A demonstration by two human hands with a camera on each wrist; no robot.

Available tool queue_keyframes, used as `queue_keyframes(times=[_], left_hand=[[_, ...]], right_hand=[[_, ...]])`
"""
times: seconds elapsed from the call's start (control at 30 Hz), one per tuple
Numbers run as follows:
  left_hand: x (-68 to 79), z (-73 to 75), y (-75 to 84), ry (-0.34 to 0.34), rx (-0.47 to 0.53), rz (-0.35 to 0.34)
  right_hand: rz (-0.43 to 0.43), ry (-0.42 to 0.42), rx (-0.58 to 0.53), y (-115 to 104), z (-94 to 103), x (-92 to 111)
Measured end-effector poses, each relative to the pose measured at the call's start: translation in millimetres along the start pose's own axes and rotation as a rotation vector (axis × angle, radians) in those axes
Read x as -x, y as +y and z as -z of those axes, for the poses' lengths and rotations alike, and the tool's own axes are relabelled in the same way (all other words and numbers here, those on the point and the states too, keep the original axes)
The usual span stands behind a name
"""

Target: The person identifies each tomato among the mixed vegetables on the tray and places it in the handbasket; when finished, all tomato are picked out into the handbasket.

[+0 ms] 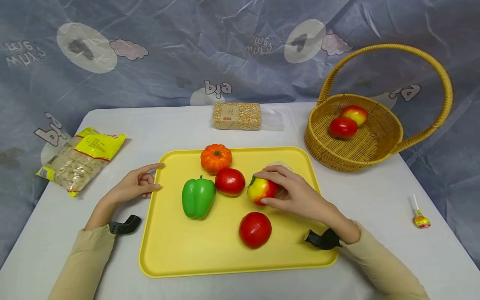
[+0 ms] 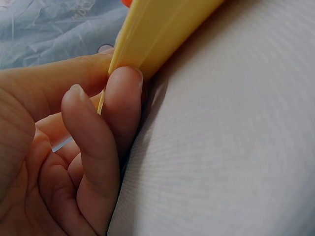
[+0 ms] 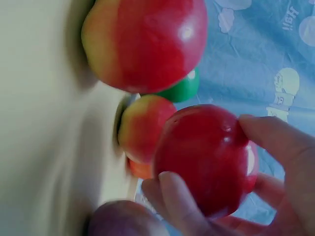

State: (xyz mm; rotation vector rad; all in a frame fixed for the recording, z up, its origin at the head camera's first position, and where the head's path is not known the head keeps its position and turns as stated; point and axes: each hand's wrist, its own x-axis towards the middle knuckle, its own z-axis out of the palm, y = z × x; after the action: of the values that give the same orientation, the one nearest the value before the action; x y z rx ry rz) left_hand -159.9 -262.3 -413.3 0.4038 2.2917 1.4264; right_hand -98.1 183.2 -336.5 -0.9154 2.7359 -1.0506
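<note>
My right hand (image 1: 300,193) grips a red-and-yellow tomato (image 1: 259,189) with a green stem; the right wrist view shows this tomato (image 3: 202,162) tilted above the tray. Along the left side of the yellow tray (image 1: 187,254), my left hand (image 1: 131,185) pinches the rim, as the left wrist view shows with the tray wall (image 2: 152,34) between the fingers. On the tray are a green bell pepper (image 1: 198,198), an orange pumpkin (image 1: 216,158), a red tomato (image 1: 230,182) beside them and another red tomato (image 1: 255,230) nearer the front. A pale round thing (image 1: 279,165) is mostly hidden behind my right hand.
At the back right stands a wicker basket (image 1: 337,160) with a tall handle, holding two tomatoes (image 1: 343,127). A bag of corn kernels (image 1: 237,116) lies behind the tray. A yellow-and-clear food bag (image 1: 82,160) is on the left, a lollipop (image 1: 421,219) on the right.
</note>
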Motion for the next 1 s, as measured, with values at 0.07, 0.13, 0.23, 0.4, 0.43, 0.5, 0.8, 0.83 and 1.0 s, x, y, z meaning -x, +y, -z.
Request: queue_keyframes(times=[0.07, 0.13, 0.23, 0.4, 0.43, 0.5, 0.8, 0.83, 1.0], left_hand=[[0.7, 0.3, -0.1, 0.004, -0.003, -0.007], [1.2, 0.4, 0.0, 0.007, -0.004, -0.009], [1.5, 0.4, 0.1, 0.007, -0.01, -0.003], [0.8, -0.2, 0.6, 0.009, -0.025, 0.014], [0.6, -0.2, 0.6, 0.01, -0.027, 0.016], [0.0, -0.3, 0.5, 0.01, -0.028, 0.018], [-1.2, 1.4, -4.0, -0.004, -0.005, -0.007], [-1.1, 1.6, -4.3, -0.004, -0.003, -0.011], [-0.2, 1.8, -4.8, -0.001, -0.001, -0.02]], right_hand=[[0.019, 0.026, -0.02, 1, 3.2, 2], [0.039, 0.054, -0.047, 3, 6.5, 4], [0.088, 0.122, -0.049, 8, 11.3, 6], [0.134, 0.243, -0.085, 17, 21.6, 10], [0.137, 0.264, -0.104, 19, 24.0, 10], [0.149, 0.302, -0.128, 24, 29.0, 12], [0.155, 0.473, -0.149, 51, 51.0, 14], [0.151, 0.49, -0.148, 54, 53.4, 14], [0.131, 0.554, -0.154, 68, 63.5, 14]])
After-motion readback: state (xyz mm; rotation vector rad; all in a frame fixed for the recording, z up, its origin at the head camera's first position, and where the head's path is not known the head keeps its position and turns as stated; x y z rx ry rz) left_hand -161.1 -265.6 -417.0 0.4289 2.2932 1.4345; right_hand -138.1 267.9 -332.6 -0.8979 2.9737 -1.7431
